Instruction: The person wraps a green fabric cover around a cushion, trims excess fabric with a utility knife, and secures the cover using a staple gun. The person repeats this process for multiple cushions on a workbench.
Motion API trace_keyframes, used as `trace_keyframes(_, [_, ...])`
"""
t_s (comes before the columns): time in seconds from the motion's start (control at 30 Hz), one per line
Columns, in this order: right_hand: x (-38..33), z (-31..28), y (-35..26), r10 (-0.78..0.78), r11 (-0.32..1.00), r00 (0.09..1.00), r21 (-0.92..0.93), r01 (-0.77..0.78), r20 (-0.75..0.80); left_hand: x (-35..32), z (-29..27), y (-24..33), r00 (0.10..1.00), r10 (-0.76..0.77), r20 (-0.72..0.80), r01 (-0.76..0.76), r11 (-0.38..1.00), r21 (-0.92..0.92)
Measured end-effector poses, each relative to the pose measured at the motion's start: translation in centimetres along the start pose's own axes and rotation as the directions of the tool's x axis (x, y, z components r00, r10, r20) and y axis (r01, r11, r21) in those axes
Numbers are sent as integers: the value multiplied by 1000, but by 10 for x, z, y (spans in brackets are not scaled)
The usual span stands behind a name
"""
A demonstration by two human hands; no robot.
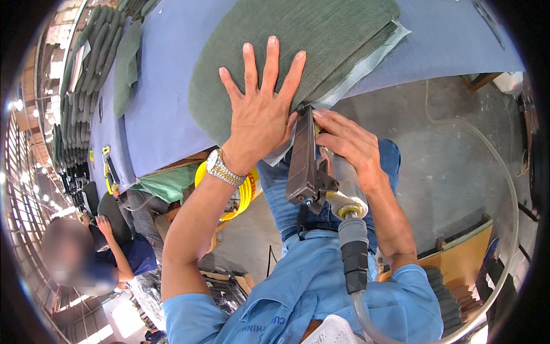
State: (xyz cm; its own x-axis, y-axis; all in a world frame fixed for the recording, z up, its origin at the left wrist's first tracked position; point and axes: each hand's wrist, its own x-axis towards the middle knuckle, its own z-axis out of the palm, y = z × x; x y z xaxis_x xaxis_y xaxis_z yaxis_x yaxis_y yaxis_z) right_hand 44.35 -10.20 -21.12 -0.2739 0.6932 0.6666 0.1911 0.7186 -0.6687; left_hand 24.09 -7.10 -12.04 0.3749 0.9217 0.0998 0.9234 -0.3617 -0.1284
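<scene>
A dark green padded panel [229,97] lies on the blue-covered table, with pale lining cloth [372,60] showing along its right edge. My left hand [260,109] rests on the panel with its fingers spread. Just right of it, my right hand [346,137] is wrapped round a pneumatic staple gun [303,163]. The nose of the staple gun meets the panel's near edge, close to my left thumb. An air hose with a black and grey coupling [353,252] joins the tool's rear end. Whether a staple is going in cannot be seen.
Stacked green panels [91,80] stand on the table [166,74] at the far left. Below the table edge hangs a yellow bucket [243,200]. A clear air hose [513,229] loops across the right side. Another person [134,252] works at the lower left, near a second staple gun [109,169].
</scene>
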Motion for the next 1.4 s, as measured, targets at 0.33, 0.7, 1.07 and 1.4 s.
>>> trace_keyframes(0.33, [12,2,-9,-20,1000,1000,8,20,4,-1,10,-5,998,13,-62,-10,999,49])
trace_keyframes(0.7, [9,11,-15,55,997,997,48,-53,-49,1,-1,-81,995,6,-97,-33,961,-274])
trace_keyframes(1.07, [-14,15,-17,79,997,985,-10,-81,-153,-22,4,-21,992,80,-101,-77,997,32])
trace_keyframes(1.4, [-23,23,-10,32,999,992,25,-29,-121,-20,2,-16,990,135,-47,-134,991,31])
